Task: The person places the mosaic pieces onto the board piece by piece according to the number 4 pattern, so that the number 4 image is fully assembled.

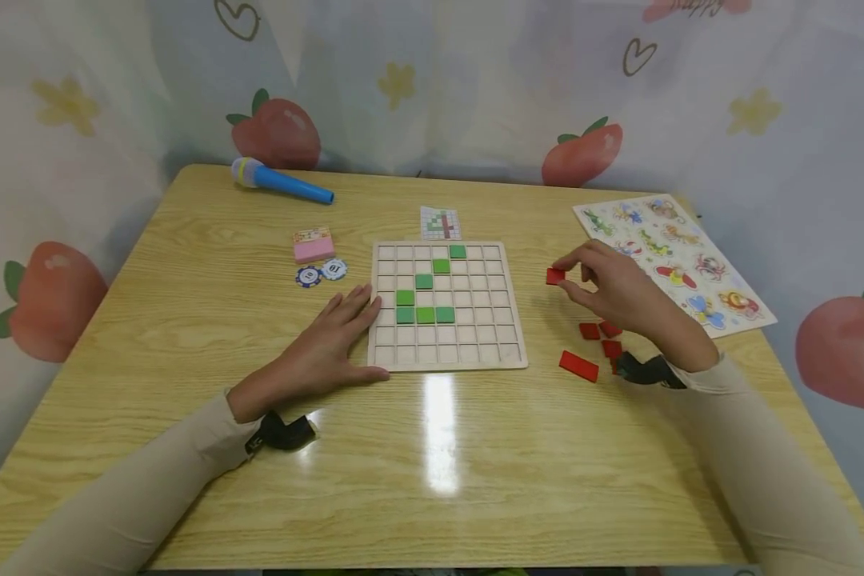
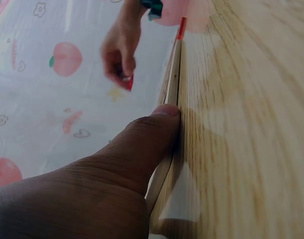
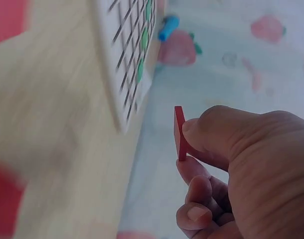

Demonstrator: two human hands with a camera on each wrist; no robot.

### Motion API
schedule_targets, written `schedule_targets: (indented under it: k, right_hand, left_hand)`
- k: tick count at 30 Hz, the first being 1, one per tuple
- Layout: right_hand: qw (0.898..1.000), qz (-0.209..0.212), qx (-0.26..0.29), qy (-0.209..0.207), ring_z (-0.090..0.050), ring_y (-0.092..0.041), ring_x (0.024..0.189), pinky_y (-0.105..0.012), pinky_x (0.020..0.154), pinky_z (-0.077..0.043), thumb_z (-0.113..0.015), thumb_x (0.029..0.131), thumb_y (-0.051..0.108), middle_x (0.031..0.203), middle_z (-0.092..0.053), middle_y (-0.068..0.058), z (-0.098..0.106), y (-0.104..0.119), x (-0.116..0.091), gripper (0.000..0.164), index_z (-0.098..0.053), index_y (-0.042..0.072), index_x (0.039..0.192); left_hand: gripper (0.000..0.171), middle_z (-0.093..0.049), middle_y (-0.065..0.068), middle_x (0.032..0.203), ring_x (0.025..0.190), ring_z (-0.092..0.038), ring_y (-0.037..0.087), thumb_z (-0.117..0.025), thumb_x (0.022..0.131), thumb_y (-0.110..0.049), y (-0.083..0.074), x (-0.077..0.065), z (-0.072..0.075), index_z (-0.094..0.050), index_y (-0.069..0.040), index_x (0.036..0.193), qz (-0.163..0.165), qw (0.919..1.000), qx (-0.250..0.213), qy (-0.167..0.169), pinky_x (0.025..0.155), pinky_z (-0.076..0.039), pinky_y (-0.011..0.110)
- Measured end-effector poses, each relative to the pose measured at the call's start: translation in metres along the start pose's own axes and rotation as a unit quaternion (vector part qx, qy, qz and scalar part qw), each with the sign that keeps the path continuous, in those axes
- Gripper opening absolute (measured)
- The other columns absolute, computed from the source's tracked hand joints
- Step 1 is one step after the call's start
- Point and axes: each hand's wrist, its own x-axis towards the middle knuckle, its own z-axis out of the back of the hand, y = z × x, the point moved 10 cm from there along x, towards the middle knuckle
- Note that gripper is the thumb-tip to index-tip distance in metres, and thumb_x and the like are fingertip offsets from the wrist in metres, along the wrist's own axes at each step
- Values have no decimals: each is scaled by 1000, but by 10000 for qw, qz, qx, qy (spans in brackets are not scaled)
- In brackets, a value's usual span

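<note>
My right hand pinches a small red square tile between thumb and fingers, raised over the table right of the wooden grid board. On the board, several green tiles sit in cells, forming a diagonal and a short row. My left hand lies along the board's left side with fingers spread, its thumb at the lower left corner; the left wrist view shows the thumb against the board's edge. Under the right wrist lie several red square tiles and a longer red piece.
A small pattern card lies behind the board. To the left are poker chips, a pink box and a blue toy microphone. An animal puzzle board lies at the right edge of the table.
</note>
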Motion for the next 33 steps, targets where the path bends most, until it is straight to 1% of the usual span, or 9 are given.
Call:
schedule_targets:
  k: [3, 8, 11, 15, 19, 23, 27, 30, 33]
  right_hand:
    - [9985, 374, 99, 393, -54, -19, 87, -30, 72, -49, -78, 96, 6, 115, -68, -10, -19, 27, 37, 23, -72, 7, 119]
    - [9908, 463, 231, 1247, -62, -25, 95, -41, 84, -59, -76, 99, 13, 116, -67, -11, -62, 50, 87, 17, -73, 9, 115]
    - [9871, 385, 314, 1524, -62, -27, 97, -42, 84, -58, -73, 102, 17, 116, -65, -12, -82, 52, 104, 13, -74, 11, 114]
    - [9872, 348, 404, 1505, -60, -25, 91, -39, 78, -54, -72, 102, 16, 112, -65, -12, -94, 51, 113, 7, -74, 12, 108]
    - [9881, 522, 537, 1345, -57, -24, 86, -36, 74, -51, -73, 102, 14, 111, -65, -12, -98, 56, 116, 4, -73, 11, 105]
    - [9870, 589, 718, 1310, -58, -26, 87, -38, 75, -52, -72, 102, 11, 117, -65, -15, -99, 59, 116, 5, -74, 7, 104]
    - [9898, 631, 637, 1111, -63, -27, 94, -42, 81, -57, -69, 104, 10, 123, -65, -15, -89, 58, 106, 14, -77, 6, 115]
    - [9947, 700, 622, 419, -61, -24, 90, -36, 77, -54, -68, 103, 4, 121, -68, -13, -59, 52, 82, 21, -77, 7, 121]
    - [9945, 640, 707, -444, -53, -14, 82, -26, 71, -44, -69, 101, -2, 114, -72, -8, -21, 39, 42, 25, -77, 10, 120]
  left_hand:
    - [118, -10, 15, 181, 169, -9, 35, -84, 85, -60, 1, -1, 1, -23, -6, 170, -11, 10000, 1, -3, 139, -6, 56]
    - [118, -11, 15, 181, 170, -10, 35, -83, 85, -62, 1, -1, 1, -23, -7, 171, 14, 10000, 43, -1, 139, -6, 55]
    - [119, -10, 14, 182, 170, -9, 34, -83, 85, -63, 1, -1, -1, -22, -8, 171, 23, 10000, 34, 19, 140, -6, 54]
    - [119, -9, 14, 182, 170, -7, 33, -82, 85, -64, 2, 0, -2, -21, -8, 171, 1, 10000, 59, 36, 140, -5, 53]
    - [120, -8, 13, 182, 170, -6, 32, -82, 85, -63, 3, -1, 0, -20, -8, 171, 56, 9999, 116, 60, 140, -4, 51]
    - [120, -7, 14, 182, 170, -6, 32, -83, 85, -62, 1, 0, 1, -20, -7, 171, 72, 9999, 130, 85, 140, -4, 51]
    - [119, -8, 14, 182, 170, -7, 33, -83, 86, -62, 2, 0, 0, -21, -7, 171, 65, 9999, 135, 86, 140, -5, 54]
    - [119, -7, 14, 182, 170, -7, 33, -82, 86, -63, 2, 0, -1, -21, -7, 171, 69, 9999, 119, 87, 140, -5, 54]
    - [119, -7, 12, 182, 170, -6, 32, -82, 86, -63, 4, -2, -1, -20, -8, 171, 120, 9998, 125, 100, 140, -5, 54]
